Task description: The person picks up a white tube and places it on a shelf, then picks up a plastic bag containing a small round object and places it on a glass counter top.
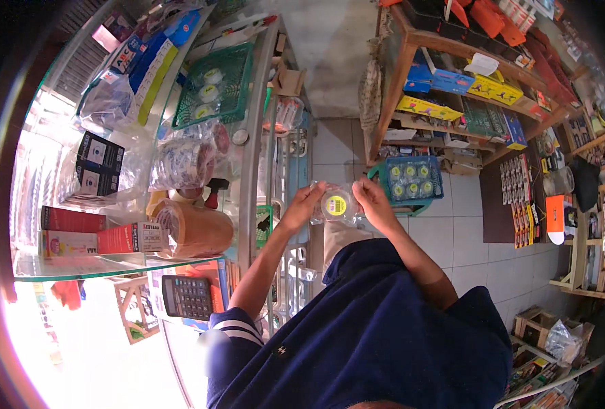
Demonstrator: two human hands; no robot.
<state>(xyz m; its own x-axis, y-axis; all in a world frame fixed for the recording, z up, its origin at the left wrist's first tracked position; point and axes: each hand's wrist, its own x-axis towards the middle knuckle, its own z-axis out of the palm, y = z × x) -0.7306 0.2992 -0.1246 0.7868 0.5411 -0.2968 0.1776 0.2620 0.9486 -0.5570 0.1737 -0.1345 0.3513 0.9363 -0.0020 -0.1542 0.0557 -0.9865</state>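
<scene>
Between my two hands is a clear plastic packet with a round, yellow-labelled disc in it (335, 205); the exact kind of the disc I cannot make out. My left hand (304, 204) pinches the packet's left edge. On the opposite edge, my right hand (373, 199) has its fingers closed on the plastic. Just right of that hand, a blue basket (418, 202) on a green stool holds several packets of the same look. More of them lie in a green basket (238, 85) on the glass counter to my left.
On the glass counter (122, 269) stand wide brown tape rolls (203, 228), red-and-white boxes (130, 238) and a black box (99, 163). Below its edge sits a calculator (186, 296). A wooden shelf (392, 88) with coloured boxes rises ahead on the right. Tiled floor (463, 225) lies beside me.
</scene>
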